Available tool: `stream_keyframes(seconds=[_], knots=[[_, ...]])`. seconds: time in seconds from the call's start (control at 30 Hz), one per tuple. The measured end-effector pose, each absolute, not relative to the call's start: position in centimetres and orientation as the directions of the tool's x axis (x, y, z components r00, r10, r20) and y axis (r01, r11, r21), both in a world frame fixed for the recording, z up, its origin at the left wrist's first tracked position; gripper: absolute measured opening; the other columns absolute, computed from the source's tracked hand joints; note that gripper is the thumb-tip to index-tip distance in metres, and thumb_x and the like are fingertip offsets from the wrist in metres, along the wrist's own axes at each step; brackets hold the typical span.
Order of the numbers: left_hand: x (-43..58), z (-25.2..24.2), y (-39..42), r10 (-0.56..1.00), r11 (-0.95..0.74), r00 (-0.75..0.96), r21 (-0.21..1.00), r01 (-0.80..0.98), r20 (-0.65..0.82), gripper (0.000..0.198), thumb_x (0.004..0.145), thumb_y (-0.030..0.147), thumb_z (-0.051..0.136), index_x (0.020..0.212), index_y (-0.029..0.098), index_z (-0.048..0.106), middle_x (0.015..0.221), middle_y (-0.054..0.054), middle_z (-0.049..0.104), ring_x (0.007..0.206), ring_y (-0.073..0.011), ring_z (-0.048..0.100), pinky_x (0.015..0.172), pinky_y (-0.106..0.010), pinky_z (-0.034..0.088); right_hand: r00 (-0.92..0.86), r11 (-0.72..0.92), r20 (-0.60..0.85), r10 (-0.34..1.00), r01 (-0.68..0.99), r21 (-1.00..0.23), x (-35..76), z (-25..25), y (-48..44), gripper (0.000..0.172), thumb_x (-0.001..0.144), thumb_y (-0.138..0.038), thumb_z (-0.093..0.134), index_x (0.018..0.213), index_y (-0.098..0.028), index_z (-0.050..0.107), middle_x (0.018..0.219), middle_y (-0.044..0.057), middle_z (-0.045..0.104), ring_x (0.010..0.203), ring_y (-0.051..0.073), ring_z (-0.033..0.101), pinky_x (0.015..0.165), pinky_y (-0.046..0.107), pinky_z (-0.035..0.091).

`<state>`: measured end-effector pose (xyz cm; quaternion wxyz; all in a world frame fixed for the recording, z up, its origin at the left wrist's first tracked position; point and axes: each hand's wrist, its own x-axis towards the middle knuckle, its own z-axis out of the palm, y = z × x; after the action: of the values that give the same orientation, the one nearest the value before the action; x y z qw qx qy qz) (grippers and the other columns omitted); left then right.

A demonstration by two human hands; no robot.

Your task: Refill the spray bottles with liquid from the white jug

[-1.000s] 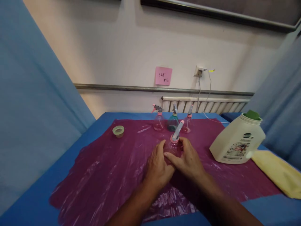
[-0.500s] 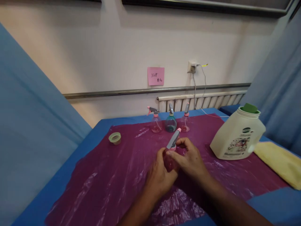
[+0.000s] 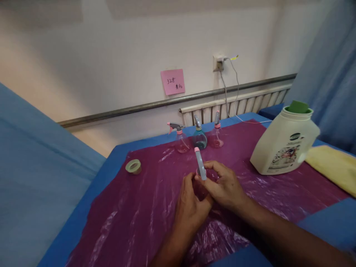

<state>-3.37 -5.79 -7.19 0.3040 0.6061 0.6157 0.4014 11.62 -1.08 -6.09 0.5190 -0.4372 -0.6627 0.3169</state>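
Note:
Both hands are on a spray bottle with a grey and pink trigger head (image 3: 200, 163), above the purple plastic sheet (image 3: 133, 222). My left hand (image 3: 190, 207) wraps round the bottle's body from the left, hiding most of it. My right hand (image 3: 225, 185) closes its thumb and fingers about the collar under the sprayer head. The nozzle points away from me, toward the wall. Behind it stand a clear spray bottle with pink liquid (image 3: 182, 142), a teal spray bottle (image 3: 199, 139) and another clear spray bottle (image 3: 217, 137).
A large cream jug (image 3: 283, 148) with a green scoop (image 3: 298, 106) in its mouth stands at the right, beside a folded yellow cloth (image 3: 330, 165). A small pale green cup (image 3: 134, 167) sits at the left. Blue curtains (image 3: 41, 174) hang at both sides.
The sprayer head has turned anticlockwise in my right hand, its nozzle swinging from the upper right to slightly left. My view has tilted and dipped.

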Motion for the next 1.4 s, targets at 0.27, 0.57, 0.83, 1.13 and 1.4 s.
stream_keyframes(seconds=[0.27, 0.57, 0.83, 1.13, 1.4], knots=[[-3.3, -7.3, -5.7, 0.993, -0.060, -0.058, 0.868, 0.493, 0.102, 0.058, 0.089, 0.031, 0.082, 0.143, 0.027, 0.059, 0.137, -0.011, 0.073, 0.127, -0.0325, 0.072, 0.108, -0.048, 0.056, -0.137, 0.369, 0.348, 0.927, 0.184, -0.911, 11.6, -6.1, -1.3, 0.045, 0.085, -0.035, 0.078, 0.129, -0.031, 0.070, 0.118, 0.005, 0.081, 0.107, 0.028, 0.077, 0.097, 0.046, 0.060], [-3.3, -6.8, -5.6, 0.987, -0.132, -0.013, 0.866, 0.482, 0.158, 0.057, 0.092, 0.031, 0.083, 0.145, 0.027, 0.062, 0.137, -0.012, 0.076, 0.125, -0.0328, 0.075, 0.108, -0.049, 0.059, -0.203, 0.426, 0.397, 0.895, 0.128, -0.896, 11.9, -6.1, -0.8, 0.021, 0.098, -0.032, 0.066, 0.114, -0.028, 0.078, 0.108, 0.003, 0.082, 0.098, 0.023, 0.076, 0.091, 0.039, 0.060], [-3.3, -6.9, -5.4, 0.984, -0.152, -0.010, 0.862, 0.483, 0.179, 0.058, 0.089, 0.027, 0.081, 0.144, 0.025, 0.063, 0.145, -0.012, 0.073, 0.134, -0.0340, 0.071, 0.113, -0.049, 0.056, -0.081, 0.283, 0.273, 0.958, 0.137, -0.949, 11.2, -7.5, -0.3, 0.034, 0.086, -0.041, 0.083, 0.114, -0.026, 0.073, 0.109, 0.004, 0.083, 0.102, 0.026, 0.077, 0.094, 0.041, 0.060], [-3.4, -6.3, -5.5, 0.989, -0.142, 0.025, 0.873, 0.467, 0.148, 0.057, 0.094, 0.029, 0.080, 0.147, 0.028, 0.061, 0.143, -0.009, 0.074, 0.130, -0.0319, 0.073, 0.109, -0.047, 0.058, -0.234, 0.345, 0.331, 0.914, 0.020, -0.938, 11.6, -7.0, -0.7, 0.042, 0.096, -0.032, 0.072, 0.138, -0.027, 0.069, 0.130, 0.006, 0.080, 0.118, 0.025, 0.075, 0.106, 0.044, 0.058], [-3.5, -6.8, -5.5, 0.995, -0.071, -0.023, 0.870, 0.488, 0.094, 0.065, 0.090, 0.036, 0.084, 0.149, 0.025, 0.059, 0.143, -0.014, 0.073, 0.130, -0.0344, 0.072, 0.112, -0.051, 0.056, -0.130, 0.324, 0.316, 0.940, 0.049, -0.945, 11.1, -7.7, -0.4, 0.025, 0.096, -0.038, 0.076, 0.117, -0.025, 0.072, 0.110, 0.004, 0.080, 0.100, 0.023, 0.076, 0.090, 0.037, 0.059]])
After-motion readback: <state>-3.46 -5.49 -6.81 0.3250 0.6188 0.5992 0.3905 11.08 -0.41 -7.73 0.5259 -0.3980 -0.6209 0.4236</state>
